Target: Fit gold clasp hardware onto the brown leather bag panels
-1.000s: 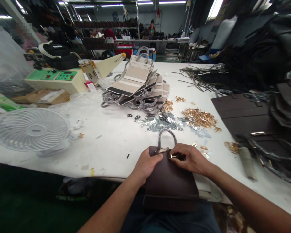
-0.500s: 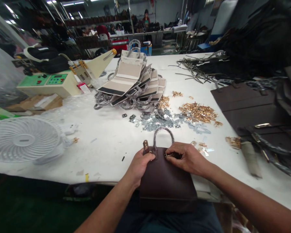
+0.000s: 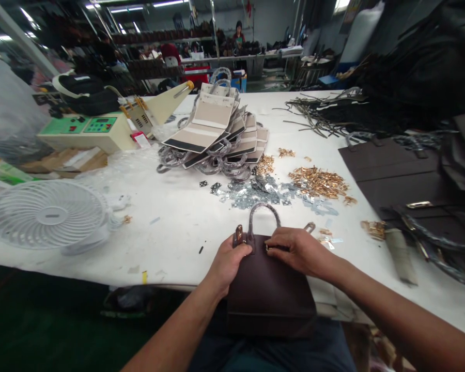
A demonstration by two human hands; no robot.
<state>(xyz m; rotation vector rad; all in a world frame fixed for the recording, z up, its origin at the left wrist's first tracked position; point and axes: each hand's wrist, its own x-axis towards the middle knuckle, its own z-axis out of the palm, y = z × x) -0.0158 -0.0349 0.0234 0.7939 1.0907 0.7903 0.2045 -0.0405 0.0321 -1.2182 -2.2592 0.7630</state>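
Note:
A dark brown handbag (image 3: pixel 270 289) rests upright on my lap against the table's front edge. Its plastic-wrapped handle (image 3: pixel 264 206) arches up at the top. My left hand (image 3: pixel 231 261) grips the bag's upper left corner, thumb on the front panel beside the handle's base. Just above that hand a gold-coloured metal fitting (image 3: pixel 239 232) sticks up. My right hand (image 3: pixel 300 249) pinches a small gold clasp piece (image 3: pixel 268 248) against the bag's front, near the top. The fingers partly hide this piece.
Beyond the bag lie heaps of grey metal plates (image 3: pixel 261 191) and gold fittings (image 3: pixel 318 182). Stacked bag panels (image 3: pixel 211 121) stand behind them. A white fan (image 3: pixel 48 214) and a machine with green panels (image 3: pixel 83 129) are at left. More brown bag pieces (image 3: pixel 391 175) lie at right.
The view has shifted slightly, so the table things sit a little further right. My right fingers have closed nearer around the gold piece at the bag's front. My left hand keeps its grip.

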